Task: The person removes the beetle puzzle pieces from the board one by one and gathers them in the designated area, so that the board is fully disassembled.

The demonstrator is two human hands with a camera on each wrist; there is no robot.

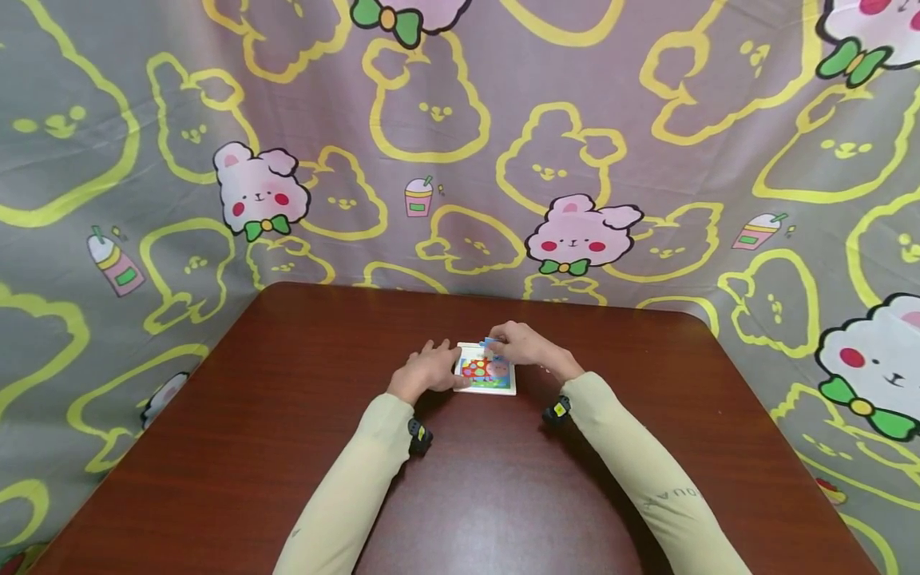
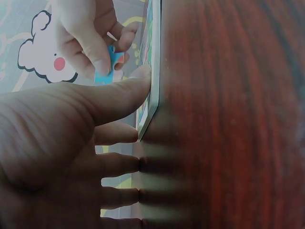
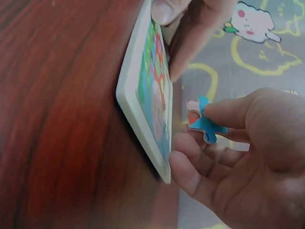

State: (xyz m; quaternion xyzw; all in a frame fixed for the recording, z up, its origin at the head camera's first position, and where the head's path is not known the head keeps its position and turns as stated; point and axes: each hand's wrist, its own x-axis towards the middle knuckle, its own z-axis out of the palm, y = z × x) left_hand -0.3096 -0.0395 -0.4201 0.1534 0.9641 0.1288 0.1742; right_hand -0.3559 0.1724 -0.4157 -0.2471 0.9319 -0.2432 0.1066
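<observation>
A small jigsaw puzzle in a white tray (image 1: 509,391) lies on the table, its picture showing red, green, blue and pink parts. My left hand (image 1: 429,369) is at the tray's left side. In the left wrist view its thumb (image 2: 121,95) rests on the tray's edge while the other fingers stretch down to the tabletop. Over the tray's far right part, my right hand (image 1: 530,346) pinches a blue puzzle piece (image 3: 209,126) with a bit of orange and pink. The piece is held above the tray, between thumb and fingers. Bare tray bottom shows at the picture's upper left.
The tray sits near the far side of a dark reddish-brown table (image 1: 302,415). A grey cloth (image 1: 460,96) printed with cartoon rabbits hangs behind the table and along its sides. Each wrist carries a small black camera (image 1: 420,437) over a pale yellow sleeve.
</observation>
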